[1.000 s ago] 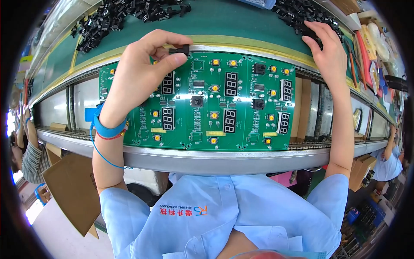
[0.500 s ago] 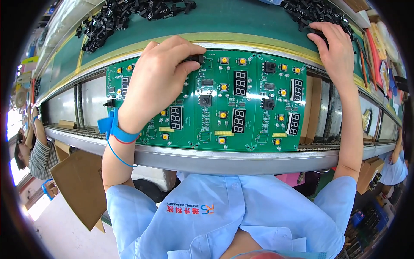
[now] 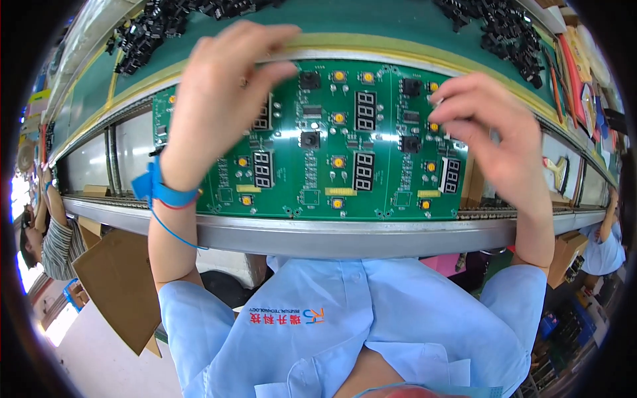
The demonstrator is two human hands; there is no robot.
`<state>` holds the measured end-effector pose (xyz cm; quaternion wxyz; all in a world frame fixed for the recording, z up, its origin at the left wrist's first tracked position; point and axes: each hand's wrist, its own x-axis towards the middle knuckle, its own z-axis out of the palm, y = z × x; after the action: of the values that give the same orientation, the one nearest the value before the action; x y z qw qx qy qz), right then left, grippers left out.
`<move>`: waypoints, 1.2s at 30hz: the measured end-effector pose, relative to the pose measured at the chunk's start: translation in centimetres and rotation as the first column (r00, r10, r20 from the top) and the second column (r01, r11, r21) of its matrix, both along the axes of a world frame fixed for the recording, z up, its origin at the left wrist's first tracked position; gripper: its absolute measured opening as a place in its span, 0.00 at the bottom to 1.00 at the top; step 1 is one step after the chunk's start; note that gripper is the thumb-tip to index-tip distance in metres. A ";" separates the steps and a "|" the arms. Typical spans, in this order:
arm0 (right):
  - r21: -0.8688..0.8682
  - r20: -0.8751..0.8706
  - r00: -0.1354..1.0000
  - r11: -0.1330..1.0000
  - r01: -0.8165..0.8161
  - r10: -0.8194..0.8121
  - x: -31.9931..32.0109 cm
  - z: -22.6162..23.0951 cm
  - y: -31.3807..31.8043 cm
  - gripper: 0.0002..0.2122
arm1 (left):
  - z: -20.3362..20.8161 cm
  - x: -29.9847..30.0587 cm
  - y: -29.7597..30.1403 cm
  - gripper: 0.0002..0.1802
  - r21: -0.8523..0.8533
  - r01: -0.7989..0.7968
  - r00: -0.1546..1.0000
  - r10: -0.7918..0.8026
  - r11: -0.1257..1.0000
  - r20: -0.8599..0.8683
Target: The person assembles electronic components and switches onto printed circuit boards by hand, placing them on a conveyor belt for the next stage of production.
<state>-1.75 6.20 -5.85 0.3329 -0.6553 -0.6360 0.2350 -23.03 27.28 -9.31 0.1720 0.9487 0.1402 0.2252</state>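
Note:
Several joined green circuit boards (image 3: pixel 280 202) lie in front of me, carrying digit displays (image 3: pixel 363 171), yellow-topped buttons and black square components with a central post. One such black component (image 3: pixel 309 80) stands near the boards' far edge, just right of my left hand (image 3: pixel 222 99). That hand is raised over the boards' left part, blurred, thumb and forefinger apart with nothing seen between them. My right hand (image 3: pixel 494 126) hovers over the right part, its fingers curled together beside a yellow-topped button (image 3: pixel 434 126). Whatever it pinches is mostly hidden by the fingers.
Heaps of black components lie on the green surface beyond the rail, at far left (image 3: pixel 156 33) and far right (image 3: pixel 507 40). A metal rail (image 3: pixel 358 235) runs along the near side. Cardboard (image 3: pixel 119 285) stands at lower left. Other people work at both sides.
My left hand has let go of the black component at the far edge and lifted away up and left. My right hand has come from the far-right heap to over the boards. The boards sit slightly further left.

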 end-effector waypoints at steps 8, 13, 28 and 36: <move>0.004 0.141 0.983 0.993 -0.119 0.117 -2.8 -0.5 -2.3 0.14 | -1.2 -1.8 5.6 0.17 0.384 -0.254 0.967 0.238 0.888 0.090; 0.021 0.130 0.987 0.995 -0.098 0.095 -4.2 -0.8 -3.4 0.15 | 0.7 0.0 4.2 0.16 0.121 -0.465 0.881 0.473 0.877 -0.037; -0.166 0.381 0.887 0.963 -0.213 0.262 -4.5 -0.7 -3.6 0.21 | 0.7 1.4 4.1 0.15 0.044 -0.443 0.894 0.445 0.895 -0.053; 0.294 0.480 0.790 0.918 0.265 -0.381 4.7 -1.9 2.4 0.12 | -3.8 -2.0 10.7 0.14 0.182 -0.367 0.922 0.383 0.912 -0.061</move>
<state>2.93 8.60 -7.74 0.2481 -0.7547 -0.6016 -0.0838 -25.07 37.98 -13.07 0.0387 0.9248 0.3085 0.2193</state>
